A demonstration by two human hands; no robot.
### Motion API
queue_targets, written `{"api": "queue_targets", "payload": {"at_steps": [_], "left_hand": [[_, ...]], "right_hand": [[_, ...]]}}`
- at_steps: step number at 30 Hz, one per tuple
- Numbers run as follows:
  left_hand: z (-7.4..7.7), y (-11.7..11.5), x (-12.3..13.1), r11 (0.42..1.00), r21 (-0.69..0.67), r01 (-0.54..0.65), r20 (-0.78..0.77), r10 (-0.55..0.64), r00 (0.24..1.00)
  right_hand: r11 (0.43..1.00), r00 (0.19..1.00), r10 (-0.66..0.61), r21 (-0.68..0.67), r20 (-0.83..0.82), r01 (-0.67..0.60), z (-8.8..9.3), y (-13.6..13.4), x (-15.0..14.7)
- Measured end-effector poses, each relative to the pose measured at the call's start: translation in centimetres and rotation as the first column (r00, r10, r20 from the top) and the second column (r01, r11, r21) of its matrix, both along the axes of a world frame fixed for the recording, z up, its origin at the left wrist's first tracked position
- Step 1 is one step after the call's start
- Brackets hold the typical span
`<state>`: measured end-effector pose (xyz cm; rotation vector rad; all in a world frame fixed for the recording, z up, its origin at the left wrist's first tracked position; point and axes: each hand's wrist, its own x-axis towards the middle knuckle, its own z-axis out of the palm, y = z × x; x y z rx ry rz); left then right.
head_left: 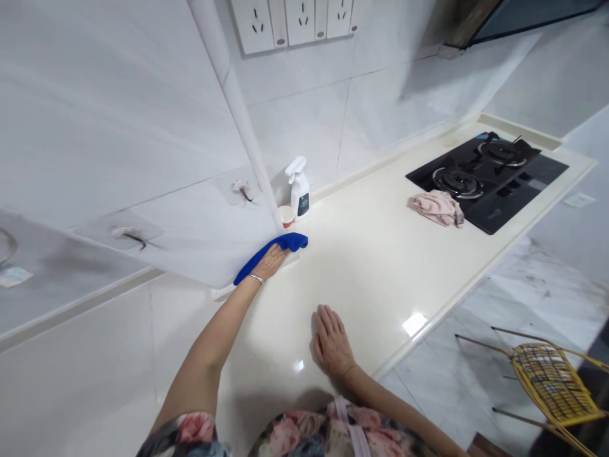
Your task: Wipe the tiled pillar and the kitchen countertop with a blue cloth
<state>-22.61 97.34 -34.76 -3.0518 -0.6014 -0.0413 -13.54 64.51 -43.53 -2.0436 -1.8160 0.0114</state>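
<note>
My left hand (272,261), a bracelet at its wrist, has hold of a blue cloth (294,241) and presses it along the foot of the white tiled wall, just above the counter. Part of the cloth sticks out past the fingertips. Flat on the cream countertop (361,273) lies my right hand (333,343), fingers stretched out and nothing in it. Close beyond the cloth stand a small paper cup (286,216) and a white spray bottle (299,193) with a dark label.
A crumpled pink cloth (438,208) rests against the near edge of a black gas hob (490,178). Wall sockets (299,22) are above. Bare wires (245,194) poke from the wall at left. A yellow woven chair (554,384) stands on the floor at right.
</note>
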Motion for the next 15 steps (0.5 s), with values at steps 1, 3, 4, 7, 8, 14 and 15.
{"api": "queue_targets", "payload": {"at_steps": [1, 3, 4, 7, 8, 14, 15], "left_hand": [[-0.6, 0.1, 0.0, 1.0, -0.007, 0.006, 0.001, -0.006, 1.0], [-1.4, 0.3, -0.1, 1.0, -0.013, 0.02, 0.007, -0.02, 1.0], [-1.7, 0.3, -0.2, 1.0, -0.012, 0.025, 0.013, -0.025, 1.0], [-1.9, 0.2, -1.1, 1.0, 0.0, 0.028, 0.047, -0.027, 0.999], [-1.8, 0.1, -1.8, 1.0, 0.006, 0.022, 0.064, -0.022, 0.998], [-0.1, -1.2, -9.1, 0.995, 0.049, -0.093, 0.21, 0.08, 0.974], [0.2, -1.5, -10.4, 0.99, 0.053, -0.134, 0.242, 0.118, 0.963]], "right_hand": [[1.0, 1.0, 0.003, 0.003, -0.001, -0.003, 0.0, 0.0, 0.0], [1.0, 1.0, 0.008, 0.013, -0.005, -0.008, -0.1, -0.1, 0.1], [1.0, 1.0, 0.01, 0.018, -0.006, -0.01, -0.2, -0.1, 0.1], [0.999, 1.0, 0.018, 0.047, 0.0, -0.018, -0.6, -0.1, 0.3], [0.998, 1.0, 0.023, 0.06, 0.004, -0.023, -0.8, -0.1, 0.3], [0.992, 0.998, 0.045, 0.118, 0.035, -0.049, -1.3, -0.2, 0.8], [0.991, 0.998, 0.048, 0.122, 0.04, -0.053, -1.3, -0.3, 0.8]]}}
